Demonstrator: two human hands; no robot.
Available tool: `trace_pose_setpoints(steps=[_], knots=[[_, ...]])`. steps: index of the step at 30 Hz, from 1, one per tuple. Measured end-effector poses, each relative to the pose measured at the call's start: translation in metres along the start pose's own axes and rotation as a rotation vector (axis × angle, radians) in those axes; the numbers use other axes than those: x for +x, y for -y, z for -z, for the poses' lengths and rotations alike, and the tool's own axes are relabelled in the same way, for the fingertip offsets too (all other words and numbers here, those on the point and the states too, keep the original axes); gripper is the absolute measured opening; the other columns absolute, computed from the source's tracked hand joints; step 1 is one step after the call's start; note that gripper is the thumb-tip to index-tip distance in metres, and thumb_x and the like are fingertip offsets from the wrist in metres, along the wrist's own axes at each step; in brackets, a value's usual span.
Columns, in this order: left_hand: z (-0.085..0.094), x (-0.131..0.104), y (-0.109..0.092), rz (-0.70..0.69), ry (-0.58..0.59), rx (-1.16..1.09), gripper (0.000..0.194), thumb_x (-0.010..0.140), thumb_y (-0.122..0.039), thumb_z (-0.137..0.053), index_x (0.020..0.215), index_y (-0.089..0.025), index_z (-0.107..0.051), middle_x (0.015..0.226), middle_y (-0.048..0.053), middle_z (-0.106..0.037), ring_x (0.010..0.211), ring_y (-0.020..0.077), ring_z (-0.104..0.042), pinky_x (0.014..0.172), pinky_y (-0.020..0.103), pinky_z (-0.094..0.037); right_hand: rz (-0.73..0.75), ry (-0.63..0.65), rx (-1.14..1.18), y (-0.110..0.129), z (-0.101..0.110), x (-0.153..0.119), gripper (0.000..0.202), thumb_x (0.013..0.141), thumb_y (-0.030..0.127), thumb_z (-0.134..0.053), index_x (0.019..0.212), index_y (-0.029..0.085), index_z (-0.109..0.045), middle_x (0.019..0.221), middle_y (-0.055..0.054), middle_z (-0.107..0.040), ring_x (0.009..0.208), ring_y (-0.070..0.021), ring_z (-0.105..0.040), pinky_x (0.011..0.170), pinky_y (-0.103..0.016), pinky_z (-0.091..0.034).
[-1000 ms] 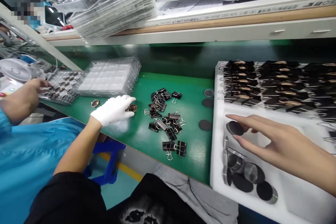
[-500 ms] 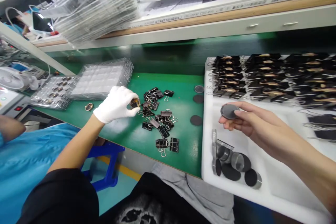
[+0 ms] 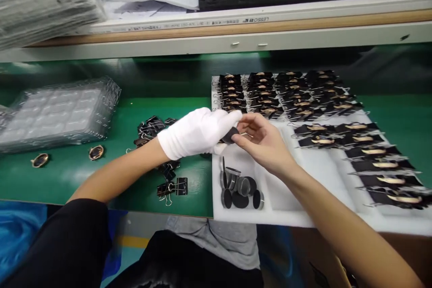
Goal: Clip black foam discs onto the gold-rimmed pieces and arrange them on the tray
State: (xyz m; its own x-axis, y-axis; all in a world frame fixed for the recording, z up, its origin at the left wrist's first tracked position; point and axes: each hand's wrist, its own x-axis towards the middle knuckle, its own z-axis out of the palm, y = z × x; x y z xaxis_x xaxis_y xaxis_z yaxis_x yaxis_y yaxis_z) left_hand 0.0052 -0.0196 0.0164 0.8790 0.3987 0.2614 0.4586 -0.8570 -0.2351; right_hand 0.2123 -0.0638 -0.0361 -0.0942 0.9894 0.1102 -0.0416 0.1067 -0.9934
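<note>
My left hand, in a white glove, meets my bare right hand over the left edge of the white foam tray. Between them is a black disc, pinched by the fingers of both. Whether the gold-rimmed piece is still in my left hand is hidden. Below the hands, several clear and black discs lie in a tray hollow. Black binder clips are heaped on the green table, partly behind my left forearm.
Clipped gold pieces stand in rows on the tray. Two gold-rimmed pieces lie on the green table near stacked clear trays. A shelf edge runs across the back.
My hands have come together, with the black disc now between them. The view has turned right, showing more of the tray's clipped rows.
</note>
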Motion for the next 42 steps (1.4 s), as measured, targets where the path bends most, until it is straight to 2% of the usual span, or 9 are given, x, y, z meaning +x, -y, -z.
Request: trace_pose_setpoints(steps=[3, 6, 9, 14, 18, 26, 31, 37, 42], knots=[[-0.001, 0.006, -0.001, -0.006, 0.06, -0.038, 0.049, 0.105, -0.036, -0.052, 0.147, -0.01, -0.051, 0.112, 0.017, -0.076, 0.087, 0.0264, -0.073, 0.072, 0.036, -0.049, -0.037, 0.074, 0.014, -0.002, 0.0, 0.001, 0.037, 0.078, 0.043, -0.091, 0.105, 0.023, -0.075, 0.108, -0.006, -0.078, 0.097, -0.0219, -0.075, 0.092, -0.04, -0.064], [0.003, 0.004, 0.001, 0.06, 0.085, -0.162, 0.054, 0.104, -0.047, -0.055, 0.146, -0.013, -0.054, 0.118, 0.019, -0.075, 0.096, 0.029, -0.074, 0.078, 0.037, -0.051, -0.044, 0.05, 0.007, -0.004, -0.002, 0.0, 0.034, 0.083, 0.048, -0.087, 0.103, 0.022, -0.078, 0.106, -0.007, -0.081, 0.098, -0.0239, -0.077, 0.096, -0.045, -0.064], [0.006, -0.005, 0.007, 0.215, 0.075, -0.427, 0.054, 0.102, -0.054, -0.057, 0.141, -0.016, -0.06, 0.119, 0.013, -0.075, 0.101, 0.0254, -0.074, 0.084, 0.035, -0.052, -0.028, 0.004, 0.008, -0.007, -0.004, 0.0, 0.037, 0.084, 0.051, -0.085, 0.107, 0.023, -0.079, 0.109, -0.008, -0.082, 0.097, -0.0245, -0.078, 0.094, -0.046, -0.065], [0.005, -0.014, 0.013, 0.405, 0.166, -0.707, 0.038, 0.103, -0.052, -0.055, 0.096, -0.019, -0.072, 0.079, -0.001, -0.07, 0.07, 0.0139, -0.061, 0.067, 0.028, -0.042, 0.006, 0.031, -0.009, -0.007, -0.011, -0.002, 0.031, 0.089, 0.047, -0.082, 0.11, 0.024, -0.079, 0.114, -0.007, -0.082, 0.103, -0.0239, -0.078, 0.099, -0.046, -0.065], [0.0, -0.015, 0.014, 0.402, 0.185, -0.683, 0.04, 0.103, -0.05, -0.053, 0.083, -0.019, -0.066, 0.067, -0.003, -0.06, 0.061, 0.0123, -0.051, 0.062, 0.028, -0.034, -0.043, 0.077, -0.018, -0.005, -0.014, -0.004, 0.032, 0.089, 0.044, -0.083, 0.114, 0.025, -0.079, 0.116, -0.007, -0.082, 0.104, -0.0243, -0.079, 0.1, -0.045, -0.065], [0.0, -0.024, 0.021, 0.36, 0.258, -0.763, 0.043, 0.107, -0.054, -0.046, 0.091, -0.02, -0.067, 0.076, -0.001, -0.067, 0.066, 0.0137, -0.057, 0.063, 0.028, -0.037, -0.17, 0.022, 0.067, -0.008, -0.014, -0.001, 0.036, 0.084, 0.049, -0.088, 0.108, 0.023, -0.082, 0.099, -0.006, -0.083, 0.084, -0.0212, -0.078, 0.076, -0.036, -0.066], [-0.004, -0.025, 0.02, 0.38, 0.278, -0.774, 0.04, 0.104, -0.054, -0.051, 0.09, -0.021, -0.069, 0.075, -0.002, -0.07, 0.064, 0.0138, -0.059, 0.061, 0.028, -0.036, -0.259, 0.026, 0.122, -0.009, -0.015, -0.001, 0.037, 0.084, 0.052, -0.087, 0.107, 0.023, -0.083, 0.093, -0.006, -0.083, 0.076, -0.0186, -0.075, 0.071, -0.034, -0.063], [-0.011, -0.028, 0.012, 0.399, 0.214, -0.696, 0.046, 0.101, -0.058, -0.055, 0.076, -0.02, -0.063, 0.064, -0.002, -0.063, 0.054, 0.0125, -0.054, 0.055, 0.029, -0.032, -0.284, -0.064, 0.146, -0.008, -0.017, -0.003, 0.037, 0.082, 0.052, -0.088, 0.107, 0.025, -0.079, 0.097, -0.004, -0.082, 0.08, -0.0186, -0.076, 0.077, -0.035, -0.064], [-0.012, -0.027, 0.004, 0.202, 0.08, -0.375, 0.038, 0.106, -0.039, -0.045, 0.081, -0.021, -0.068, 0.067, 0.003, -0.064, 0.059, 0.0168, -0.058, 0.06, 0.034, -0.036, -0.291, -0.093, 0.169, -0.007, -0.016, -0.001, 0.038, 0.081, 0.052, -0.089, 0.106, 0.026, -0.076, 0.09, -0.001, -0.081, 0.073, -0.0151, -0.074, 0.076, -0.032, -0.062]])
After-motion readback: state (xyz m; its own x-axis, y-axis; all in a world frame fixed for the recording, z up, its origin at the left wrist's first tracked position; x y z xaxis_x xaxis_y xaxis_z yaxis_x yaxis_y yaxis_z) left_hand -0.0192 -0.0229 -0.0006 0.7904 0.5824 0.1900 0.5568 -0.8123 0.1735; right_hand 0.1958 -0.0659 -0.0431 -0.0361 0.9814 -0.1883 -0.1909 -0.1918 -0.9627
